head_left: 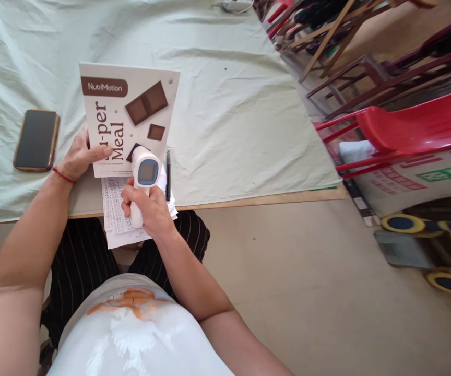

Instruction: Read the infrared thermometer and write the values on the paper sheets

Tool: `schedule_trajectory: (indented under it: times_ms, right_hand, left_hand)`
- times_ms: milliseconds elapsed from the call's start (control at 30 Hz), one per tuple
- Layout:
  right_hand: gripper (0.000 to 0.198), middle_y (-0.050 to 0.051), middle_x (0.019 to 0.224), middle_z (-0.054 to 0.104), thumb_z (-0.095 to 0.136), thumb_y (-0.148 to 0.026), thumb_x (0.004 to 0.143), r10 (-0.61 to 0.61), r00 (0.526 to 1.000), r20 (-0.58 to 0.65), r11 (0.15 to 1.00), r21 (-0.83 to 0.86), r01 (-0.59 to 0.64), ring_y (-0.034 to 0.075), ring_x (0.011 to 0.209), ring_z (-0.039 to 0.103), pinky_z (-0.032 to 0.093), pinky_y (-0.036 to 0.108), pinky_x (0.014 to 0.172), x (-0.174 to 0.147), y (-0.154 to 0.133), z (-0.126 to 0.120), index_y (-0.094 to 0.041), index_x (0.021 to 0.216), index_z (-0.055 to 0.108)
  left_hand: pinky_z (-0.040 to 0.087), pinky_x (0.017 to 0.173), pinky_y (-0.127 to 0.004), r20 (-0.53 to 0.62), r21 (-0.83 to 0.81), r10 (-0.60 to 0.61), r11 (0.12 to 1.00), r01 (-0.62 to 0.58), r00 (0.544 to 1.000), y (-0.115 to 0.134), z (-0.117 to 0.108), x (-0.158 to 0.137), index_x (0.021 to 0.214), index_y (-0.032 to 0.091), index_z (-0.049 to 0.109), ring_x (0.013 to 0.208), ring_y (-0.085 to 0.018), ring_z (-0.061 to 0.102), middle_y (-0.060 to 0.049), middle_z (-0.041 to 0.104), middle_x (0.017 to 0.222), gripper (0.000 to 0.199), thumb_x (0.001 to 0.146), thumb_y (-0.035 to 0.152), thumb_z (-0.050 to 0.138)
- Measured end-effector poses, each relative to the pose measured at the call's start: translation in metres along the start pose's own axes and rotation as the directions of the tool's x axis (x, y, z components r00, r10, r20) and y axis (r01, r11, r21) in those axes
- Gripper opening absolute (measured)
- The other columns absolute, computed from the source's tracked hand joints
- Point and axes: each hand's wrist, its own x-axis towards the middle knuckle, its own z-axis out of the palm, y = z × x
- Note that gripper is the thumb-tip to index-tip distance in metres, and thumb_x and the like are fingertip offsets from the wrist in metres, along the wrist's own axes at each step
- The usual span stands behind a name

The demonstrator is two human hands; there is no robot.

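My left hand [82, 155] grips the left edge of a white and brown NutriMotion box [108, 117], its thumb lying across the printed front. Chocolate squares are pictured on that face, which is turned up toward me. In my right hand [151, 206] is a white infrared thermometer [140, 159] with a blue-rimmed grey screen; my fingers wrap its handle. The thermometer's head overlaps the box's lower right corner in the view, and whether they touch I cannot tell. Handwritten sheets of paper [116, 209] lie below the box, jutting past the table edge. Beside them rests a black pen [168, 175].
A pale green cloth [241, 120] with creases covers the table. On it a smartphone [36, 140] lies at the left, and a white object [237, 5] sits at the far edge. Right of the table stand a red plastic slide [417, 122], folding wooden legs and blue-yellow wheeled equipment [437, 235].
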Motion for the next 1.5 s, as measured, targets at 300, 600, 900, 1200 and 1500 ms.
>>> schedule_trajectory:
  times_ms: [300, 600, 900, 1200, 1500]
  right_hand:
    - [0.028, -0.011, 0.056, 0.051, 0.075, -0.041, 0.077, 0.005, 1.0, -0.029, 1.0, -0.022, -0.005, 0.007, 0.045, 0.048, 0.038, 0.026, 0.052, -0.001, -0.001, 0.004, -0.024, 0.081, 0.052]
    - [0.029, -0.01, 0.056, 0.05, 0.074, -0.042, 0.074, 0.048, 0.998, -0.035, 0.999, -0.023, -0.049, 0.007, 0.045, 0.047, 0.037, 0.026, 0.051, -0.004, 0.0, 0.005, -0.024, 0.076, 0.052]
    - [0.032, -0.009, 0.053, 0.051, 0.076, -0.044, 0.074, 0.053, 0.999, -0.008, 0.999, -0.007, -0.053, 0.008, 0.046, 0.048, 0.037, 0.027, 0.053, -0.007, 0.003, 0.002, -0.023, 0.073, 0.052]
    - [0.029, -0.008, 0.053, 0.048, 0.074, -0.041, 0.077, 0.063, 0.998, -0.006, 0.998, -0.03, -0.063, 0.009, 0.047, 0.047, 0.038, 0.027, 0.052, -0.007, 0.004, 0.002, -0.023, 0.07, 0.051]
    - [0.03, -0.009, 0.057, 0.049, 0.075, -0.041, 0.075, 0.053, 0.998, -0.027, 0.999, 0.01, -0.053, 0.008, 0.046, 0.048, 0.039, 0.027, 0.052, -0.006, 0.003, 0.004, -0.023, 0.074, 0.051]
  left_hand:
    - [0.064, 0.084, -0.043, 0.013, 0.048, 0.028, 0.998, -0.029, 1.0, 0.0, -0.002, -0.001, 0.108, 0.015, 0.073, 0.095, -0.035, 0.075, -0.01, 0.077, 0.098, 0.059, 0.068, 0.054, 0.094]
    - [0.063, 0.076, -0.037, 0.09, 0.078, 0.078, 0.993, -0.085, 0.993, 0.001, -0.007, -0.001, 0.114, 0.017, 0.074, 0.091, -0.031, 0.075, -0.011, 0.078, 0.106, 0.058, 0.072, 0.052, 0.094]
    - [0.063, 0.077, -0.037, 0.143, 0.098, 0.098, 0.989, -0.112, 0.985, 0.0, -0.011, -0.001, 0.116, 0.019, 0.072, 0.091, -0.029, 0.074, -0.01, 0.078, 0.107, 0.058, 0.073, 0.05, 0.095]
    - [0.062, 0.075, -0.039, 0.099, 0.046, 0.03, 0.998, -0.035, 0.995, -0.001, -0.01, -0.001, 0.108, 0.016, 0.073, 0.085, -0.031, 0.075, -0.01, 0.077, 0.094, 0.062, 0.063, 0.048, 0.101]
    - [0.064, 0.072, -0.036, 0.092, 0.08, 0.068, 0.994, -0.075, 0.993, -0.001, -0.01, -0.002, 0.115, 0.017, 0.071, 0.086, -0.03, 0.075, -0.01, 0.079, 0.102, 0.063, 0.068, 0.049, 0.098]
